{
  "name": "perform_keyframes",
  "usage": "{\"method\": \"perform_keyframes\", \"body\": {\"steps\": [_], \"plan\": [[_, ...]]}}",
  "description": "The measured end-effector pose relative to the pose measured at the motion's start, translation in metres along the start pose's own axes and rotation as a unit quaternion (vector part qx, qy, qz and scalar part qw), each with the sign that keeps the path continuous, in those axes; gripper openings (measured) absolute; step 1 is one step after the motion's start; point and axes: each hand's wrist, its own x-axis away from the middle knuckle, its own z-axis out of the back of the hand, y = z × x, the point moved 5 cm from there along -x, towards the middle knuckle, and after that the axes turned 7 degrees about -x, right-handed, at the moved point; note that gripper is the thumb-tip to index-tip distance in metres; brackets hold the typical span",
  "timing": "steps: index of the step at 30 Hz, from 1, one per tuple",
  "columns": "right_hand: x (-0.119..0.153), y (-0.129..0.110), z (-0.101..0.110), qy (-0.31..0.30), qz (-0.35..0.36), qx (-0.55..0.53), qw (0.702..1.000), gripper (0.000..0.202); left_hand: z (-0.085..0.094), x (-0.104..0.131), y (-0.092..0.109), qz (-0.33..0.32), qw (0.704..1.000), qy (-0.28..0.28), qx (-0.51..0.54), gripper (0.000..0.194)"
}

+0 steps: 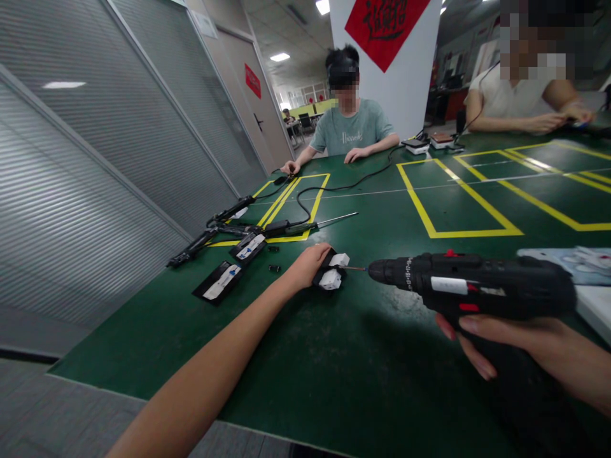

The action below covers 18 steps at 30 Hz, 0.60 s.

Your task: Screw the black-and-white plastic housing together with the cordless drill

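A black cordless drill (496, 286) lies level in my right hand (520, 343), whose fingers wrap round its grip. Its long thin bit points left and meets a small black part with white blocks (330, 280) at the middle of the table. My left hand (310, 264) is closed around the far left side of that part, holding it on the green tabletop. The drill's lower end is dark and runs out of the picture. Whether the bit sits in a screw is too small to tell.
Left of my hand lie two black packets with white labels (222, 280), small black pieces (273, 268), a screwdriver (329, 222) and a black jointed frame (214, 229) with a cable. A white item (592, 305) stands at right. Two people sit across the green table (382, 381).
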Motion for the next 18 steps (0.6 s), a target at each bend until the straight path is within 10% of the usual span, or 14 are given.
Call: {"method": "perform_keyframes", "body": {"steps": [18], "plan": [[0.001, -0.013, -0.008, 0.029, 0.016, -0.037, 0.999, 0.017, -0.001, 0.0, -0.002, -0.002, 1.0, 0.006, 0.001, 0.03]]}}
